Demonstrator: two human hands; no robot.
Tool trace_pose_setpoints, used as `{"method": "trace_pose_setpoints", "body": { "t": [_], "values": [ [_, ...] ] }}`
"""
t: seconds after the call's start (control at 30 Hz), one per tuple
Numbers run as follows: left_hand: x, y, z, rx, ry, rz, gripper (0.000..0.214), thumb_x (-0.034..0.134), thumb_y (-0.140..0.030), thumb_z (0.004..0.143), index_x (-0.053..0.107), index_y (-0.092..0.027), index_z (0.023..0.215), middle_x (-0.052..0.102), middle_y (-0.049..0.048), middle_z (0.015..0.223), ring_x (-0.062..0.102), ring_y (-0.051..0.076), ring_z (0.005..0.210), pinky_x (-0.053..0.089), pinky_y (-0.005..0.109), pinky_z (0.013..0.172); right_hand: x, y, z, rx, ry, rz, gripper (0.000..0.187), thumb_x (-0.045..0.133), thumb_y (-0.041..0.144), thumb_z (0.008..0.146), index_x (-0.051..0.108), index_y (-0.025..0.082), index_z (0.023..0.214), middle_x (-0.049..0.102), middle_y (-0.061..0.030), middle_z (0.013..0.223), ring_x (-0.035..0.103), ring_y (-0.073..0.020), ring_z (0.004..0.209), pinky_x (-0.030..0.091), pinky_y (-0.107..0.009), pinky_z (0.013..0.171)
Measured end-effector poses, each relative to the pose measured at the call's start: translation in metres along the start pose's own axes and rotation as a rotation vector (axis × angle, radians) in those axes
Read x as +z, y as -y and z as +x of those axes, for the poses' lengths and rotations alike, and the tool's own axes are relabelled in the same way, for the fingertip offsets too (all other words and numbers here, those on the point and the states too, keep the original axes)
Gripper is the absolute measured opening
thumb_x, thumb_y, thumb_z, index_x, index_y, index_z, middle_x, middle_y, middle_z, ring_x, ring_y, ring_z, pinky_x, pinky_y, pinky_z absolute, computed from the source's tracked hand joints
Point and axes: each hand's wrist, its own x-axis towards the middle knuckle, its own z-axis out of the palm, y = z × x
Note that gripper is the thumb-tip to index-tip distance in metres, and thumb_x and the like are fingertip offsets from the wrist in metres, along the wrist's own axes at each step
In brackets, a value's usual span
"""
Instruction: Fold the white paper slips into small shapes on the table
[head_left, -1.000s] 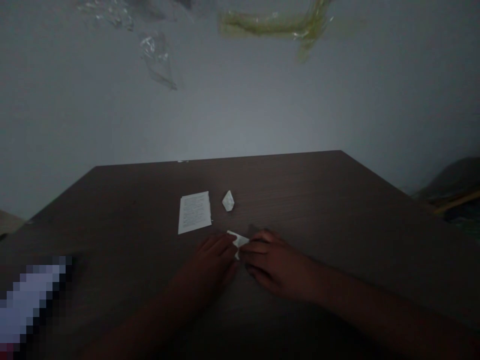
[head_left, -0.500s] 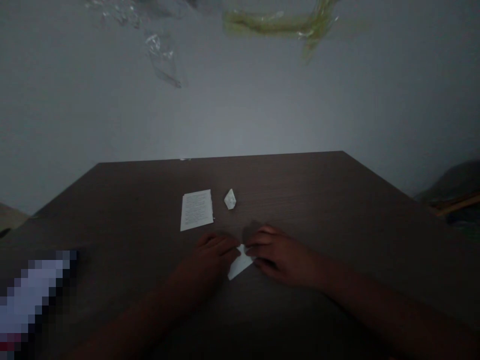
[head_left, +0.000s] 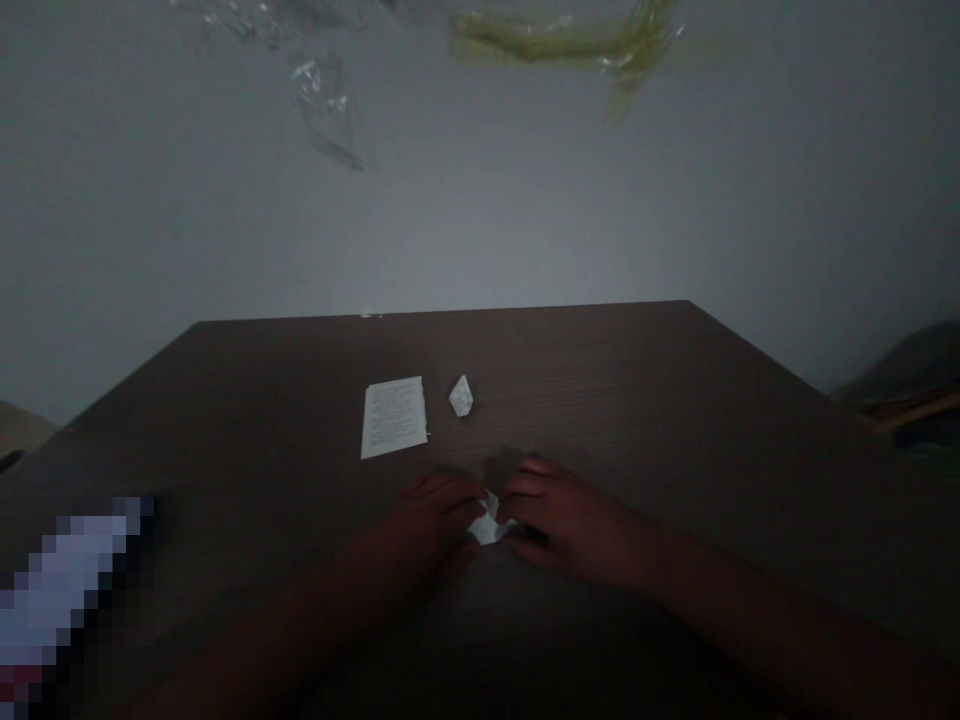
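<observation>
A small piece of white paper (head_left: 489, 530), crumpled or folded, lies on the dark wood-grain table between my two hands. My left hand (head_left: 431, 522) presses it from the left with its fingertips. My right hand (head_left: 564, 522) bears on it from the right, its fingers curled over the paper. Farther off, a flat printed sheet (head_left: 394, 418) lies on the table, and a small folded white paper piece (head_left: 460, 396) sits just to its right. Neither hand touches these two.
The table's far edge (head_left: 450, 312) meets a grey wall, where clear plastic (head_left: 326, 115) and greenish film (head_left: 562, 42) appear. A pixelated pale object (head_left: 64, 590) lies at the near left. A dark object with a wooden strip (head_left: 911, 385) stands at the right.
The paper between my hands has gone from a flatter pointed shape to a smaller, more crumpled bunch. My hands have closed in around it.
</observation>
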Motion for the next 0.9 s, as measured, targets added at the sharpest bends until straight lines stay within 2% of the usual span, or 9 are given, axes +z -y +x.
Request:
{"method": "trace_pose_setpoints", "body": {
  "t": [0.13,0.3,0.43,0.57,0.73,0.8,0.9],
  "values": [
    [0.0,0.003,0.001,0.0,0.027,-0.025,0.043,0.082,-0.011,0.095,0.077,-0.02,0.136,0.08,0.0099,0.147,0.075,0.033,0.138,0.057,0.048,0.124,0.0,0.001,-0.001,-0.004,0.001,-0.028,0.004,0.079,0.023,0.108,0.081,0.021,0.111,0.081,-0.0083,0.109,0.072,-0.0265,0.107,0.058,-0.044,0.102],
    [-0.001,0.003,0.001,-0.007,0.016,-0.031,0.039,0.08,-0.009,0.098,0.077,-0.02,0.135,0.081,0.0092,0.145,0.075,0.031,0.137,0.059,0.047,0.122,-0.002,0.001,0.0,-0.005,0.009,0.008,0.008,0.076,0.022,0.112,0.082,0.02,0.116,0.082,-0.0072,0.109,0.073,-0.0251,0.107,0.056,-0.044,0.107],
    [-0.004,0.001,0.003,0.022,0.017,-0.011,0.026,0.07,-0.004,0.103,0.082,-0.019,0.121,0.084,0.0087,0.142,0.078,0.03,0.133,0.06,0.044,0.12,-0.002,0.002,0.0,-0.019,-0.011,-0.043,0.012,0.07,0.023,0.115,0.082,0.021,0.115,0.082,-0.0076,0.106,0.071,-0.0263,0.105,0.056,-0.046,0.105],
    [-0.004,0.001,0.004,-0.017,0.017,-0.031,0.029,0.062,-0.003,0.108,0.085,-0.02,0.108,0.086,0.0075,0.139,0.08,0.029,0.129,0.062,0.046,0.117,-0.002,0.003,-0.001,-0.025,-0.018,-0.022,0.011,0.071,0.025,0.114,0.081,0.022,0.111,0.081,-0.0077,0.106,0.071,-0.0267,0.103,0.057,-0.045,0.101],
    [0.0,0.003,0.004,-0.079,-0.043,-0.151,0.029,0.067,0.0,0.103,0.085,-0.022,0.103,0.088,0.0031,0.133,0.081,0.026,0.124,0.061,0.043,0.116,0.001,0.002,-0.002,-0.01,-0.039,-0.033,0.011,0.075,0.028,0.112,0.081,0.02,0.108,0.081,-0.0083,0.106,0.072,-0.0274,0.105,0.056,-0.045,0.099],
    [0.003,0.005,0.003,-0.114,-0.064,-0.222,0.028,0.073,0.002,0.099,0.085,-0.023,0.099,0.088,0.0025,0.129,0.082,0.024,0.121,0.062,0.041,0.114,0.003,0.002,-0.001,-0.002,-0.042,-0.015,0.011,0.073,0.024,0.111,0.081,0.021,0.104,0.081,-0.0072,0.102,0.072,-0.0265,0.102,0.056,-0.044,0.098],
    [0.012,0.01,0.001,-0.154,-0.095,-0.279,0.025,0.084,0.0,0.091,0.083,-0.024,0.097,0.088,0.004,0.126,0.082,0.025,0.12,0.063,0.043,0.113,0.005,0.001,0.001,0.032,-0.049,0.079,0.013,0.071,0.018,0.11,0.079,0.021,0.101,0.08,-0.0049,0.1,0.073,-0.023,0.098,0.055,-0.042,0.102]
  ]
}}
